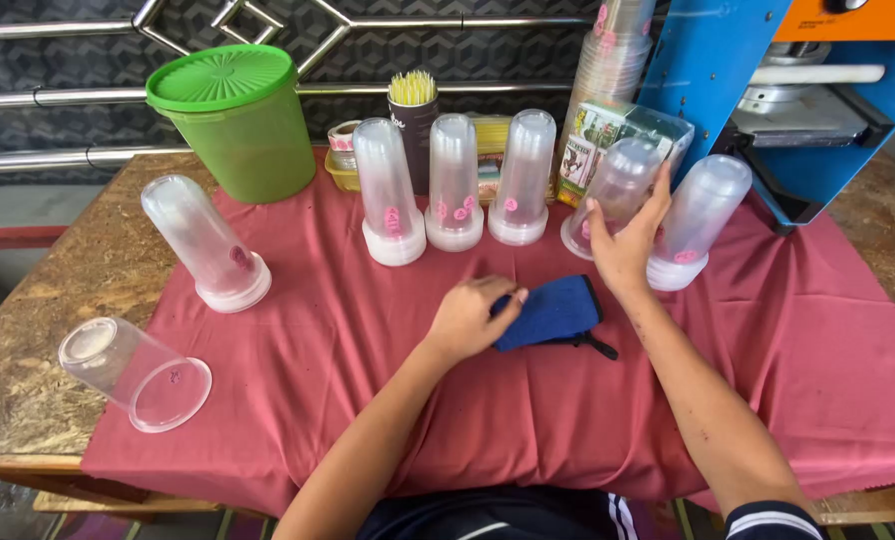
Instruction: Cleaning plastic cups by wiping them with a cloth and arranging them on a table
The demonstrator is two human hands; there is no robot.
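the small soft blue fabric pouch (551, 312) lies mid-table on the red cloth (368, 400), pinched at its end by the left hand (468, 318). it looks light and floppy. the right hand (623, 240) wraps an upturned clear plastic cup stack (618, 190), likely light, slippery; grip mid-body.

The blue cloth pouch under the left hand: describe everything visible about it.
The blue cloth pouch is a small, soft, flat piece of knitted-looking blue fabric with a black edge and a short black strap trailing from its right end. It lies on the red tablecloth, near the middle of the table, tilted slightly. The left hand rests on its left end, fingers curled over it. The right hand is apart from it, gripping a stack of clear plastic cups.
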